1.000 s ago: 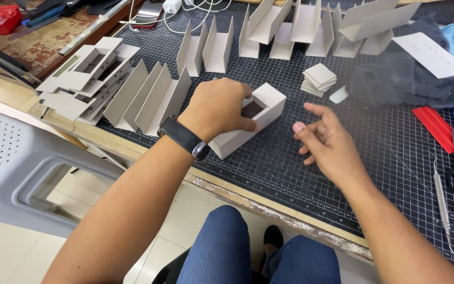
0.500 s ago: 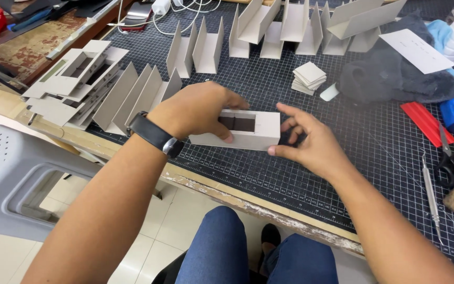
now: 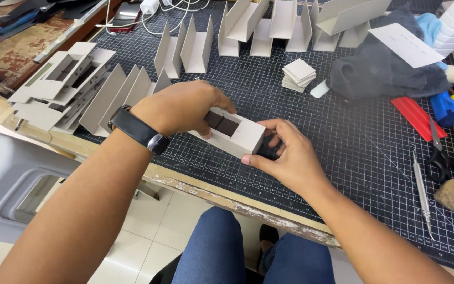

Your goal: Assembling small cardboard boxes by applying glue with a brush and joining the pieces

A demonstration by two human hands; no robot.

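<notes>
Both hands on one grey cardboard box, a long rectangular piece with a dark rectangular window cut in its top face. The box sits low over the gridded cutting mat near the front edge of the counter; cannot tell if it touches the mat. Left hand lies over the box's left end from above, fingers curled down around it, holding it; black wristwatch on that wrist. Right hand grips the right end, thumb along the near bottom edge, fingers wrapped behind the end face.

Left of the hands: a row of flat grey board panels leaning on edge, and beyond them a pile of cut cardboard frames. Far side of the mat: folded cardboard channels standing in a row. Small stack of square card pieces behind the right hand, next to a dark grey cloth with a white paper sheet on it. Right edge: red flat strip, scissors, a thin metal tool. Person's blue jeans below the counter edge; grey plastic chair at left.
</notes>
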